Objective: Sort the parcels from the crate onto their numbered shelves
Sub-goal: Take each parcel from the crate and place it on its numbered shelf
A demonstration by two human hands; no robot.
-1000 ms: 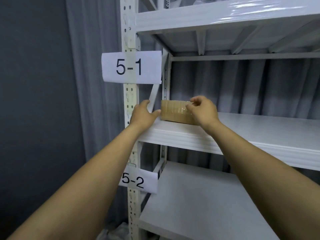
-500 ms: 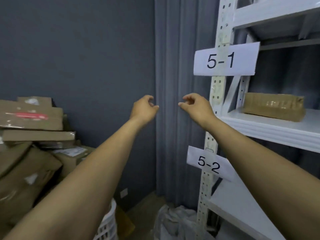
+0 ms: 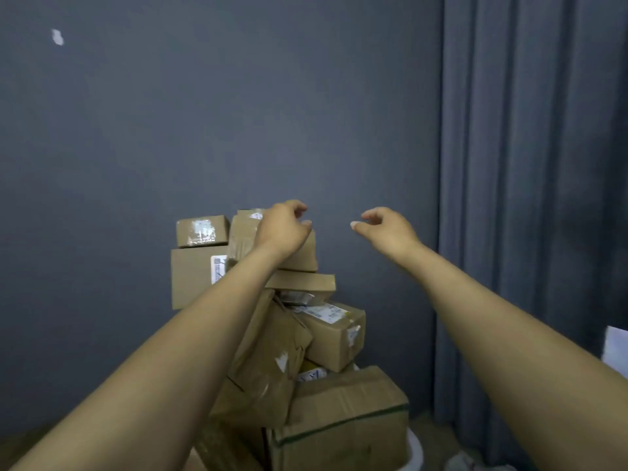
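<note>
Left hand (image 3: 282, 229) and right hand (image 3: 390, 232) raised, empty, before a pile of parcels (image 3: 334, 338).

Both hands are seen side by side and apart, each with fingers loosely curled and nothing grasped (released, in short). The left hand is set in front of the topmost parcels; whether they are touched cannot be told. The pile is stacked on the floor (image 3: 23, 443) against the dark wall (image 3: 238, 130): at least seven cardboard parcels can be counted, with more hidden behind the left forearm, and several are marked with white labels. One small box (image 3: 202, 231) is placed at the top left, one large taped box (image 3: 343, 419) at the bottom. A white rounded rim (image 3: 416, 450) is seen at the pile's lower right; whether it belongs to the crate, and what is held in it, cannot be told. One grey curtain (image 3: 526, 164) is hung to the right, and one white sheet (image 3: 616, 348) is cut off by the right edge.
</note>
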